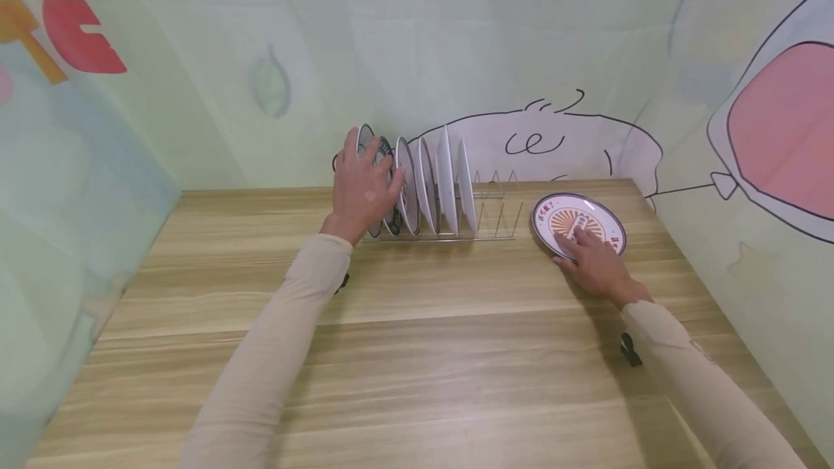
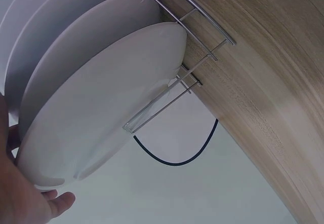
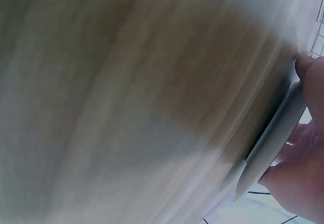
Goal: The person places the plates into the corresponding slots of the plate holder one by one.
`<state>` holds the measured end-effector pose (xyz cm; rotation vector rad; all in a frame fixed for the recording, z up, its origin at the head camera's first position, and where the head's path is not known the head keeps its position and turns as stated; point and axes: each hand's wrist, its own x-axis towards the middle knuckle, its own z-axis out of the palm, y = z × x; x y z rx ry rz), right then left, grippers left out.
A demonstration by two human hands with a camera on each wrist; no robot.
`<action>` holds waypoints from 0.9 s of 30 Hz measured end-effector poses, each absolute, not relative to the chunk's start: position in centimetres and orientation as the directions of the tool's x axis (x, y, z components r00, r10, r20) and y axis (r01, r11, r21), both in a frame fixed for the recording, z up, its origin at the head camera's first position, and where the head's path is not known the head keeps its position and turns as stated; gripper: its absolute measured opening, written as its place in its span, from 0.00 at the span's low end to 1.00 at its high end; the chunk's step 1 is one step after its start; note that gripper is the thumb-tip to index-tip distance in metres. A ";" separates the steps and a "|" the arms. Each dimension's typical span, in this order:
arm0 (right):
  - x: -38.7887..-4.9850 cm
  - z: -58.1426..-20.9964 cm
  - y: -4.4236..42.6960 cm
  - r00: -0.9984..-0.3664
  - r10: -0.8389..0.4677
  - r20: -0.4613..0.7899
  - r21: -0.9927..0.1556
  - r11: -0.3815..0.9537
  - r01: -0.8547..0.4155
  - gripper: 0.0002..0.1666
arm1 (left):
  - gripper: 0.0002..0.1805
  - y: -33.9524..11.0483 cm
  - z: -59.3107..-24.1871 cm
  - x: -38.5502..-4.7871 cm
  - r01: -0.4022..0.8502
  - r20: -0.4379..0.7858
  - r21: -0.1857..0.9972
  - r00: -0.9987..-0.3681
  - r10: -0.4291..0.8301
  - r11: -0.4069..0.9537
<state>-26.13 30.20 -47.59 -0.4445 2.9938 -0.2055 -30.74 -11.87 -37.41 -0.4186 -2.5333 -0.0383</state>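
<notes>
A round white plate (image 1: 578,224) with a dark rim and an orange sunburst print lies at the right of the table. My right hand (image 1: 596,266) holds its near edge, fingers over the printed face and thumb at the rim. In the right wrist view, that plate's edge (image 3: 271,140) shows beside the fingers. Several plates stand upright in a wire rack (image 1: 498,237). My left hand (image 1: 365,190) grips the leftmost plate (image 2: 106,102) by its rim, with fingers on both sides in the left wrist view.
White plates (image 1: 464,187) fill the middle slots of the rack, and the slots at its right end hold none. Behind the wooden table (image 1: 417,368) hangs a pale printed cloth (image 1: 365,42), which also rises along both sides.
</notes>
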 end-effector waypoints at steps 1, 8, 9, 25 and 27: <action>-26.1 -47.6 30.2 -0.952 -0.294 -0.083 -0.151 0.948 -0.279 0.33 | 0.28 -11.9 -37.4 -30.7 0.304 0.539 -0.062 -0.792 0.288 0.951; -26.3 -47.2 29.8 -0.944 -0.325 0.054 -0.203 0.922 -0.329 0.28 | 0.27 -11.9 -37.5 -30.8 0.301 0.550 -0.071 -0.783 0.289 0.951; -26.4 -47.0 29.8 -0.942 -0.329 0.072 -0.218 0.916 -0.336 0.27 | 0.27 -11.9 -37.5 -30.8 0.301 0.553 -0.073 -0.781 0.290 0.951; -25.5 -45.5 29.7 -0.939 -0.298 0.174 -0.327 0.882 -0.340 0.29 | 0.27 -11.7 -37.4 -30.7 0.304 0.540 -0.035 -0.796 0.274 0.952; -25.4 -45.6 29.6 -0.936 -0.277 0.218 -0.348 0.874 -0.340 0.30 | 0.27 -11.7 -37.4 -30.7 0.304 0.541 -0.035 -0.795 0.274 0.952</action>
